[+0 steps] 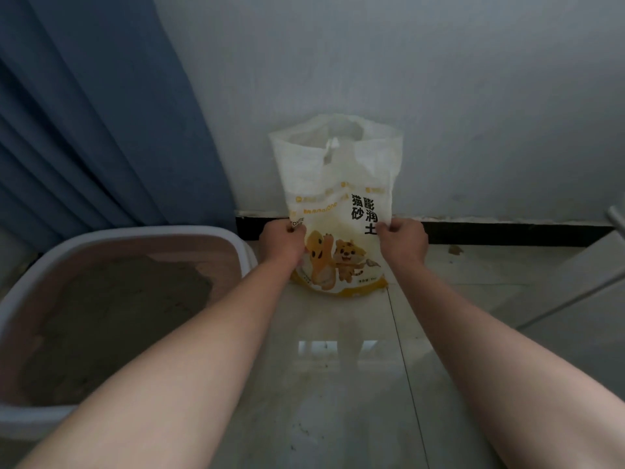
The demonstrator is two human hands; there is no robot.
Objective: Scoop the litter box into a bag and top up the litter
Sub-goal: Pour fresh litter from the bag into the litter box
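Observation:
A white and yellow cat litter bag with cartoon animals stands upright on the tiled floor against the wall, its top open. My left hand grips the bag's left edge and my right hand grips its right edge, both at mid height. To the left sits the litter box, a white-rimmed tub with pinkish inner walls, holding grey litter heaped toward the back. No scoop or waste bag is in view.
A blue curtain hangs behind the litter box at the left. A black skirting board runs along the pale wall. A light-coloured slanted frame stands at the right edge. Glossy floor tiles lie between my forearms.

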